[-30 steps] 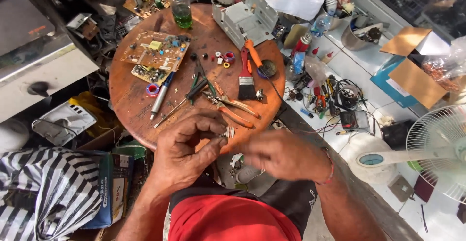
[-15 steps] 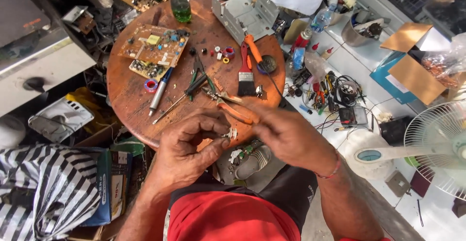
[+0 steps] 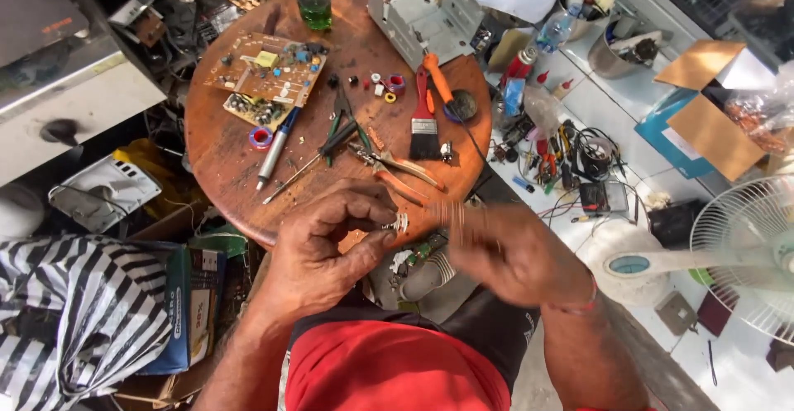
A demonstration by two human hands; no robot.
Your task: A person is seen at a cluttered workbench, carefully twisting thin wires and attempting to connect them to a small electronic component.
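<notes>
- Just off the near edge of the round brown wooden table (image 3: 223, 146), the left hand (image 3: 327, 250) pinched a small silvery metal part (image 3: 400, 224) between thumb and fingertips.
- The part looked light, rigid and easily dropped; best gripped by its sides.
- The right hand (image 3: 504, 254) was motion-blurred, fingers loosely curled beside the part; whether they touched it, I could not tell.
- Orange-handled pliers (image 3: 397, 171) lay nearby on the table.

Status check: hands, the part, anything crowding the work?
Left hand pinches small metal part in fingertips. Right hand blurred, beside part, grip unclear. Pliers lie just beyond on round table.
</notes>
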